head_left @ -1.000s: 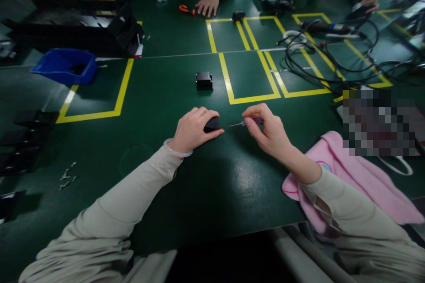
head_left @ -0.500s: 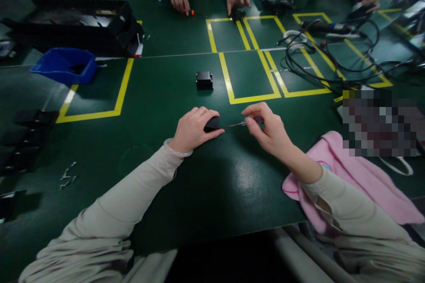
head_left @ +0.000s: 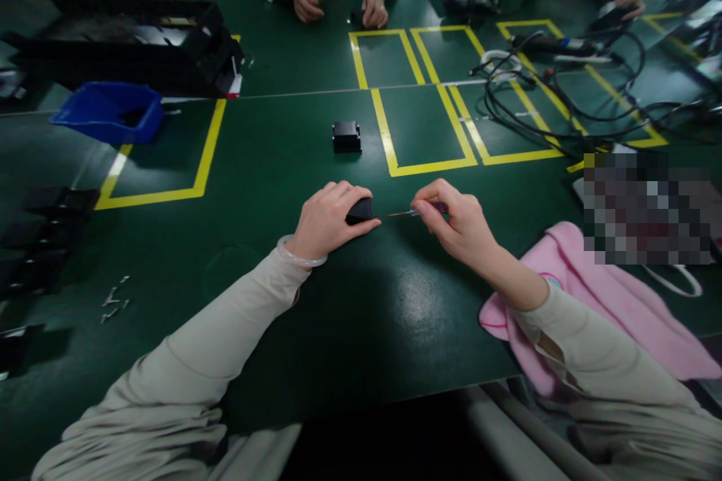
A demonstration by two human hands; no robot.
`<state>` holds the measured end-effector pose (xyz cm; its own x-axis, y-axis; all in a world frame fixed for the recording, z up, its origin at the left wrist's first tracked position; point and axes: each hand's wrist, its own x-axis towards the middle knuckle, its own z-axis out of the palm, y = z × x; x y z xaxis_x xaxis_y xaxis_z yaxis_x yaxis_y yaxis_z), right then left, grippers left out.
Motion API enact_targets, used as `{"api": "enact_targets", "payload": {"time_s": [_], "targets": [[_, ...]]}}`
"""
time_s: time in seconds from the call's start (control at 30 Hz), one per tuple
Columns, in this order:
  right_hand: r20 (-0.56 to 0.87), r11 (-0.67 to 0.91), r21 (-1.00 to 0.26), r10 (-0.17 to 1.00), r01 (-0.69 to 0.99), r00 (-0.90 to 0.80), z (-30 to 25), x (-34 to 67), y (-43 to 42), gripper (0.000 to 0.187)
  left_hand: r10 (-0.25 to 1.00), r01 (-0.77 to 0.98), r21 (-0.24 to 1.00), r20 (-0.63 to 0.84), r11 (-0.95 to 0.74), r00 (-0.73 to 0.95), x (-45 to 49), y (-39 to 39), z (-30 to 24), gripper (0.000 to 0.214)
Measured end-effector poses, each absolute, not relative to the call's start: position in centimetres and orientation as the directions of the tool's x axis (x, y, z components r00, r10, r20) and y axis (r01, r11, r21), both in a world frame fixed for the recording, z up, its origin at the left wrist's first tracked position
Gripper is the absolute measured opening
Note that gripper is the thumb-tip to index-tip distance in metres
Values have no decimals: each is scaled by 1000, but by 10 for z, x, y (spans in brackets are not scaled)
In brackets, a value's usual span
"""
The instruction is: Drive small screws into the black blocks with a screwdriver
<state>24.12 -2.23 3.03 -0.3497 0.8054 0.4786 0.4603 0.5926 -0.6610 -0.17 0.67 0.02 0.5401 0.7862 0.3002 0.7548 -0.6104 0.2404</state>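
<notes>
My left hand (head_left: 327, 219) is wrapped round a small black block-shaped part (head_left: 361, 211) on the green table, covering most of it. From the right, my right hand (head_left: 454, 218) pinches a screwdriver (head_left: 398, 213) near the front of its dark handle. The thin shaft lies almost level and its tip meets the right side of the black part, by my left thumb. Exactly where the tip sits there is too small to tell. Beyond my hands stands another black block (head_left: 346, 137) with shiny bits at its sides.
Small screws (head_left: 113, 301) lie at left, near several black parts (head_left: 50, 233). A blue bin (head_left: 110, 111) and a long black tray (head_left: 124, 52) stand farther back. Cables (head_left: 541, 101) and a pink cloth (head_left: 592, 301) lie right. Across the table, a co-worker's hands (head_left: 341, 4) hold small items.
My right thumb and forefinger have closed together on the screwdriver; the forefinger was lifted before. My left hand and the black part stay put. The co-worker opposite has drawn both hands back.
</notes>
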Motion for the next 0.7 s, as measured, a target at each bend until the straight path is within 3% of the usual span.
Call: {"api": "enact_targets", "payload": {"time_s": [0.7], "targets": [[472,590,-656,807,470,-355,29,241,-23,7,790,757,245,301,-606,534,-1,7,-1,45]]}}
